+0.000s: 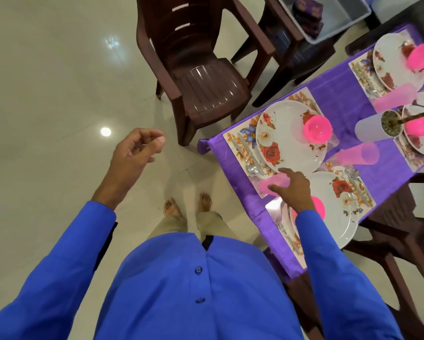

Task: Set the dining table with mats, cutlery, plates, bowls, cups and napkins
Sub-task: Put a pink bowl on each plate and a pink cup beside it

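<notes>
The right hand [293, 190] and sleeve [328, 241] cover part of a pink cup [271, 185], most of a pink bowl [319, 206] and part of the near plate [338, 217]. Whether the fingers grip the cup cannot be told. The far plate [392, 62] and cups there are blurred. The picture's right edge cuts off the worktop [341, 94], and the bin [328, 18] runs off the top edge.

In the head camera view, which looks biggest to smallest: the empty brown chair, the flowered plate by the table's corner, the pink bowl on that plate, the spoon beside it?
1. brown chair
2. flowered plate
3. pink bowl
4. spoon

The chair may sit farther away, yet looks largest.
</notes>
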The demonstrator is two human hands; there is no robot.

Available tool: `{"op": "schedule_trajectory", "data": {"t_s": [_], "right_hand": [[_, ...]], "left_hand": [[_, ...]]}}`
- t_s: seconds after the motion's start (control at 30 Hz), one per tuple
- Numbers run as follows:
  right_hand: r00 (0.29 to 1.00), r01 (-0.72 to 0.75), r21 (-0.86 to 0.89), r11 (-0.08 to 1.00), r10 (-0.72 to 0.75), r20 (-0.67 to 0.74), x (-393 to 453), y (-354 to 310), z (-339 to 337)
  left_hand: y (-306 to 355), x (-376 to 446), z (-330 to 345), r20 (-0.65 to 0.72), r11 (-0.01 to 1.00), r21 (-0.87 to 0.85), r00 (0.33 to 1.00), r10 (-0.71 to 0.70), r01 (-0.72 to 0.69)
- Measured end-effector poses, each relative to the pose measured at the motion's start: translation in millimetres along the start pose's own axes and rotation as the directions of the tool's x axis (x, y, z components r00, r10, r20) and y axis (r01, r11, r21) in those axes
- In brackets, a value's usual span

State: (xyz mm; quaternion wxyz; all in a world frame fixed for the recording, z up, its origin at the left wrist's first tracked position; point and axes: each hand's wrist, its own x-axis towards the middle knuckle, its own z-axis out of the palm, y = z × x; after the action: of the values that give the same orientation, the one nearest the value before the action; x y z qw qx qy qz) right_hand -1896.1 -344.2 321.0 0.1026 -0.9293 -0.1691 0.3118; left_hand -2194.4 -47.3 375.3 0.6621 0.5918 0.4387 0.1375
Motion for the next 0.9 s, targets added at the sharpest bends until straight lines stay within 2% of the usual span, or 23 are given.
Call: {"op": "schedule_trajectory", "data": {"t_s": [0.1, 0.27, 0.5, 0.53, 0.6, 0.67, 0.7, 0.8, 0.9], "right_hand": [[0.999, 0.032, -0.005, 0.999, -0.031, 0.009, 4.6, 8.7, -5.3], [0.982, 0.161, -0.072, 0.984, -0.153, 0.109, 13.4, 28.5, -12.6], [0.966, 0.232, -0.111, 0.967, -0.216, 0.14, 15.7, 33.5, -17.9], [0.969, 0.234, -0.084, 0.969, -0.226, 0.094, 12.0, 30.3, -22.2], [0.951, 0.292, 0.034, 0.956, -0.286, -0.114, 5.1, 16.8, -31.7], [0.887, 0.358, 0.059, 0.932, -0.32, -0.333, 2.8, -4.6, -43.7], [0.866, 0.366, 0.058, 0.929, -0.317, -0.388, 4.8, -17.2, -50.1], [0.871, 0.39, 0.139, 0.91, -0.315, -0.378, 22.5, -71.9, -59.9], [0.847, 0.488, 0.185, 0.853, -0.412, -0.335, 44.4, -151.7, -42.2]], "left_hand": [[-3.5, -0.4, 9.7, 0.02, 1.0, 0.004, 0.999, -0.025, 0.025], [-7.4, 3.4, 32.9, 0.056, 0.998, 0.038, 0.997, -0.046, 0.044], [2.5, 17.2, 70.2, 0.126, 0.995, 0.088, 0.99, -0.063, 0.053], [5.2, 20.2, 72.3, 0.143, 0.994, 0.095, 0.988, -0.062, 0.048], [12.4, 28.7, 69.9, 0.165, 0.992, 0.123, 0.985, -0.052, 0.032], [22.3, 39.0, 64.1, 0.163, 0.987, 0.162, 0.986, -0.03, 0.004], [26.6, 44.8, 59.9, 0.163, 0.982, 0.188, 0.987, -0.015, -0.016], [39.8, 69.6, 38.3, 0.16, 0.966, 0.249, 0.987, 0.027, -0.067], [54.0, 102.7, -0.3, 0.164, 0.952, 0.288, 0.985, 0.057, -0.103]]}}
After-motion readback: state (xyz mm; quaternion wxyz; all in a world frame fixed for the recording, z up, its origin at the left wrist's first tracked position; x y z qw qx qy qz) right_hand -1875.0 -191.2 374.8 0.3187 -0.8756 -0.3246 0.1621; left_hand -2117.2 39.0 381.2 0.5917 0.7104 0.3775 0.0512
